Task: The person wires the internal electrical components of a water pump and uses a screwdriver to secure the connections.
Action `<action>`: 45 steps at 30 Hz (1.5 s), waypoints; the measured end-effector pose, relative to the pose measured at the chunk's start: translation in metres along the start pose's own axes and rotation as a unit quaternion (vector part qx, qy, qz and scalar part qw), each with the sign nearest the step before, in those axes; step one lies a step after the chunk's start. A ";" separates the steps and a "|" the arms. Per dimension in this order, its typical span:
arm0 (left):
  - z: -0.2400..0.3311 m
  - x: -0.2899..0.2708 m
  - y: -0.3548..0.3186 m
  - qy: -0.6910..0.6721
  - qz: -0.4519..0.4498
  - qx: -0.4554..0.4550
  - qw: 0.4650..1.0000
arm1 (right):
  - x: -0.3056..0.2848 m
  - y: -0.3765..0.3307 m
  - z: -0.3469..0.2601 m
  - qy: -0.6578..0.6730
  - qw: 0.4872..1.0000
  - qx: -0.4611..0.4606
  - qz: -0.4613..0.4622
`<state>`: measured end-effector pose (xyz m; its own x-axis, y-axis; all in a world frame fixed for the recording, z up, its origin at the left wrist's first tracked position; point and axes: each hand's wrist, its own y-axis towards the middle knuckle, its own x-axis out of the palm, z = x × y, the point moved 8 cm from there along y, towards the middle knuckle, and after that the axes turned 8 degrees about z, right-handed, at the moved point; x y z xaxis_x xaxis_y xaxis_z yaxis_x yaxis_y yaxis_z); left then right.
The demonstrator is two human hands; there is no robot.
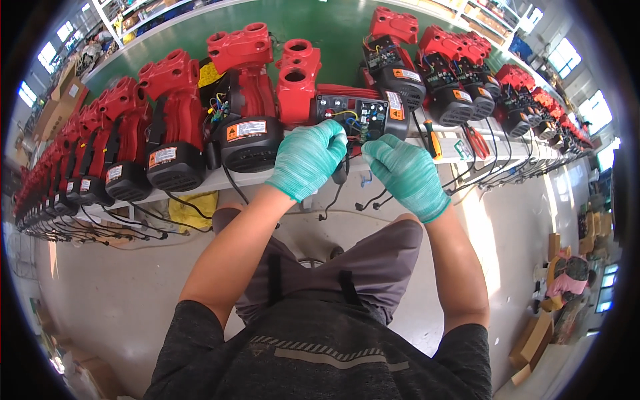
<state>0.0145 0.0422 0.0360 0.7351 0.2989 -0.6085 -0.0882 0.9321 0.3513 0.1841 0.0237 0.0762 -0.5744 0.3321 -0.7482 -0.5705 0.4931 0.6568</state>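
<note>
In front of me a red cast machine unit (297,77) lies on its side. Its black electrical box is uncovered and shows a circuit board (365,113) with yellow, blue and green wires. Both my hands wear green knitted gloves. My left hand (308,160) is closed at the lower left edge of the box, thumb and fingers pressed together; its grip is hidden. My right hand (408,175) pinches at the box's lower edge, close to the wires, on something too small to make out. A black cable (341,172) hangs between the hands.
More red units with black motor covers (252,143) line the bench on both sides, cables dangling off its front edge. A yellow-handled screwdriver (435,141) and red-handled pliers (476,142) are right of my right hand. Behind lies a green surface (320,20). Another person (570,277) is far right.
</note>
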 end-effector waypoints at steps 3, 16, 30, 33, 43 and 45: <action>-0.005 0.006 -0.003 -0.022 -0.005 -0.004 1.000 | -0.001 0.005 -0.007 -0.025 0.999 -0.042 0.003; -0.016 0.018 -0.010 -0.262 -0.036 -0.081 0.961 | 0.008 0.014 -0.003 0.020 0.998 0.037 0.050; -0.010 0.007 -0.014 -0.218 -0.008 -0.014 0.976 | 0.041 -0.007 0.014 0.321 0.864 0.386 0.025; -0.011 0.005 -0.012 -0.152 -0.019 0.010 0.988 | 0.037 -0.002 0.009 0.260 0.912 0.315 0.026; -0.012 0.014 -0.012 -0.230 -0.072 -0.042 0.970 | 0.027 0.004 0.002 0.194 0.950 0.235 0.068; -0.008 0.012 -0.013 -0.213 -0.052 -0.018 0.975 | 0.025 0.004 0.002 0.192 0.949 0.243 0.062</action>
<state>0.0192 0.0353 0.0183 0.9534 0.0975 -0.2854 -0.0167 0.9619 0.2728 0.1682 0.0358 0.0600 -0.8438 0.1400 -0.5181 -0.2004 0.8134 0.5461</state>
